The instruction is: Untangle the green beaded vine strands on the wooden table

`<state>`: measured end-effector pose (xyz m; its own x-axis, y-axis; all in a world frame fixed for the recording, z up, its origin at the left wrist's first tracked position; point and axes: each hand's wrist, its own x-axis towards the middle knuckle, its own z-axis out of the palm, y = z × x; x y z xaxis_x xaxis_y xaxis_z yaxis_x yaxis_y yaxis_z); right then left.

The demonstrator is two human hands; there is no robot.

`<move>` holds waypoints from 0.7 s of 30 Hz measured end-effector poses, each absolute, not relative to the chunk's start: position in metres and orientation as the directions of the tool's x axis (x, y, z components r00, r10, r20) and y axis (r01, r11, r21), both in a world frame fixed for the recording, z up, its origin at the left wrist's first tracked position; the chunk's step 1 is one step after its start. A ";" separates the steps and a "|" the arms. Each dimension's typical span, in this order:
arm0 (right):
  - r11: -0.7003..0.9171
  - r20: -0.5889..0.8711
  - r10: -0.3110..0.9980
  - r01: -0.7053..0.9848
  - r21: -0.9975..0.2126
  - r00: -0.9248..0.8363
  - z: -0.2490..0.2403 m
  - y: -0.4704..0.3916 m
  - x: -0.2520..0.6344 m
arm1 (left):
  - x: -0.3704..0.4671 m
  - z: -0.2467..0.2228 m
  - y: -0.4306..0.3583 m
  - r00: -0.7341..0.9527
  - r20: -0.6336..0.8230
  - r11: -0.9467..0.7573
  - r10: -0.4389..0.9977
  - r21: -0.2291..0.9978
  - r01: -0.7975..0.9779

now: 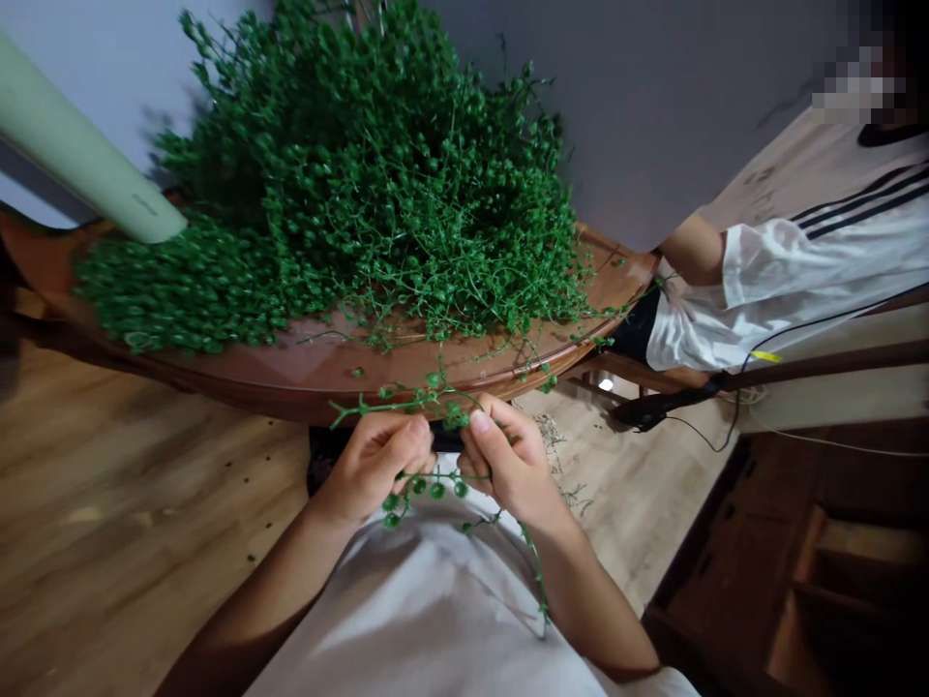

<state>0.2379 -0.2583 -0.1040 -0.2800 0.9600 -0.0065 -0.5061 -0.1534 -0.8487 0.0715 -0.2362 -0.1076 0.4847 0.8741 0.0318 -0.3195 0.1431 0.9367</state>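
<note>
Between my two hands is a green plant sprig with thin stems and small round green pods, held over my lap just in front of the table edge. My left hand is closed, thumb pressed against curled fingers, with stems passing out of it on both sides. My right hand pinches the sprig near a pod, and a loose stem trails below its wrist. Beyond the hands a large tangled heap of the same green plants covers much of the table. At its left lies a lower pile of loose green pods.
The brown wooden table has a curved front edge. A pale green tube slants down to the pod pile. At the right sits another person in a white shirt. A cable and dark wooden furniture stand lower right; plant scraps dot the floor.
</note>
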 end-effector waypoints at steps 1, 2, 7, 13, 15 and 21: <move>-0.173 -0.016 0.956 -0.518 -0.838 -0.293 -0.104 -0.259 0.238 | 0.071 -0.106 -0.236 0.472 0.018 0.171 0.881 0.920 -0.353; -0.190 -0.027 0.952 -0.523 -0.831 -0.304 -0.104 -0.260 0.238 | 0.071 -0.104 -0.237 0.465 -0.001 0.196 0.885 0.907 -0.372; -0.244 -0.058 0.942 -0.555 -0.796 -0.331 -0.102 -0.264 0.234 | 0.075 -0.096 -0.240 0.451 -0.046 0.273 0.891 0.849 -0.453; -0.259 -0.087 0.945 -0.555 -0.790 -0.316 -0.098 -0.268 0.233 | 0.068 -0.087 -0.236 0.409 -0.069 0.308 0.910 0.774 -0.553; -0.195 -0.103 0.977 -0.582 -0.789 -0.187 -0.095 -0.267 0.246 | 0.047 -0.076 -0.225 0.265 -0.034 0.204 0.964 0.732 -0.650; 0.055 -0.092 0.950 -0.450 -0.891 0.298 -0.089 -0.254 0.292 | -0.025 -0.049 -0.198 -0.178 0.058 -0.140 0.982 0.862 -0.487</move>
